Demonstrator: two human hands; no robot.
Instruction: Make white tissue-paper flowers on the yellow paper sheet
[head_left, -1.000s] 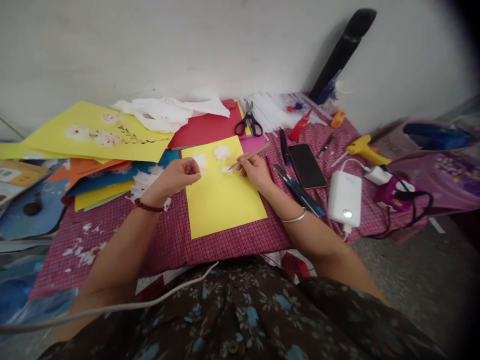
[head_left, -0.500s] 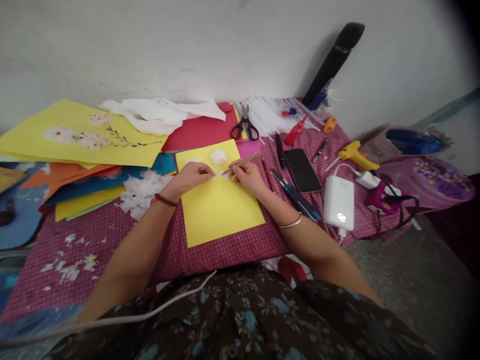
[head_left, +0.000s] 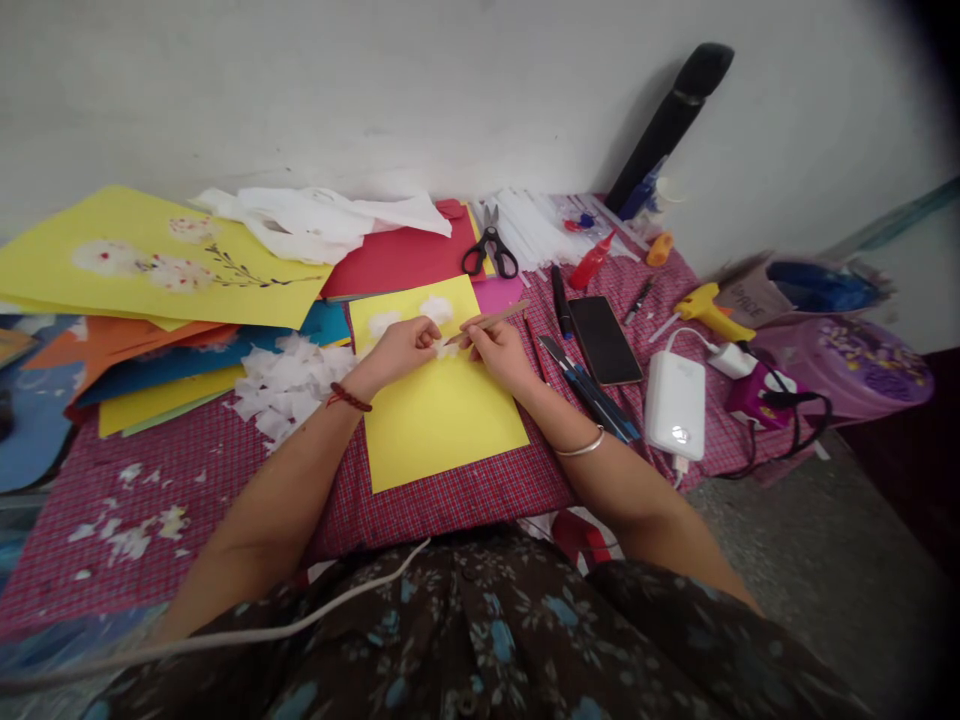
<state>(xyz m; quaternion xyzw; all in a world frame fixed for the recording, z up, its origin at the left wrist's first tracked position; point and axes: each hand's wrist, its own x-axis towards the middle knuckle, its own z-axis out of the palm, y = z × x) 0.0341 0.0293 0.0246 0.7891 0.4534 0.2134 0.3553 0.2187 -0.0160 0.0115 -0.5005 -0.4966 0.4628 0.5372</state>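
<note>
Over the last second, the left hand (head_left: 401, 352) has come inward across the yellow sheet (head_left: 442, 420), and its fingertips now sit just beside the tip of a tan wooden stick (head_left: 499, 317). Its thumb and curled fingers are drawn together; whether they pinch a scrap is too small to tell. The right hand (head_left: 499, 350) pinches the stick between thumb and fingers, its narrow end slanting down to a small white tuft (head_left: 448, 350) on the upper part of the sheet. Two fuller white puffs (head_left: 436, 309) lie farther up, one partly behind the left hand.

Under the sheet runs a checkered cloth (head_left: 465, 490). Left of it is a heap of white paper scraps (head_left: 289, 385), just beside the left wrist (which wears a dark red beaded bracelet (head_left: 350, 398)). Black-handled scissors (head_left: 490, 245) lie beyond the sheet's upper right corner; to the right are a smartphone (head_left: 606, 340), a white power bank (head_left: 676, 405) and a yellow glue gun (head_left: 712, 310).
</note>
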